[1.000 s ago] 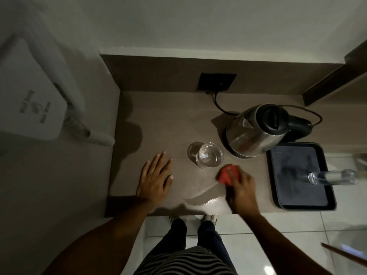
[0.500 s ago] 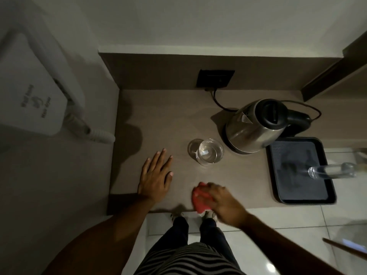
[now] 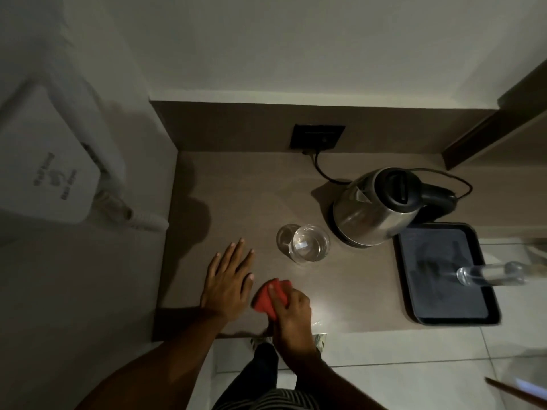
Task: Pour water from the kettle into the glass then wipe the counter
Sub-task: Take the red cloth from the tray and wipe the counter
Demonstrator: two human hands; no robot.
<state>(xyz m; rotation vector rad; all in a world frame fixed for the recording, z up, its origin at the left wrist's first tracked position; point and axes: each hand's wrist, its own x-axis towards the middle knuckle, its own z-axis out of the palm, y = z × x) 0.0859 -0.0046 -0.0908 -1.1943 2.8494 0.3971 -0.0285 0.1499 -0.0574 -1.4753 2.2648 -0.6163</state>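
Observation:
A steel kettle [image 3: 376,211] with a black lid and handle stands upright on its base at the back right of the brown counter [image 3: 236,196]. A clear glass [image 3: 307,244] holding water stands to the kettle's left. My right hand [image 3: 291,310] presses a red cloth [image 3: 268,297] onto the counter near its front edge, below the glass. My left hand [image 3: 229,279] lies flat on the counter just left of the cloth, fingers spread, holding nothing.
A dark tray [image 3: 447,291] lies at the counter's right end, with a clear bottle [image 3: 491,273] over its right edge. The kettle's cord [image 3: 322,170] runs to a wall socket [image 3: 318,137]. A white wall unit [image 3: 44,161] hangs left. Tiled floor lies below.
My right hand has swept the red cloth leftward along the counter's front, from beside the kettle to next to my left hand. The left hand has stayed in place.

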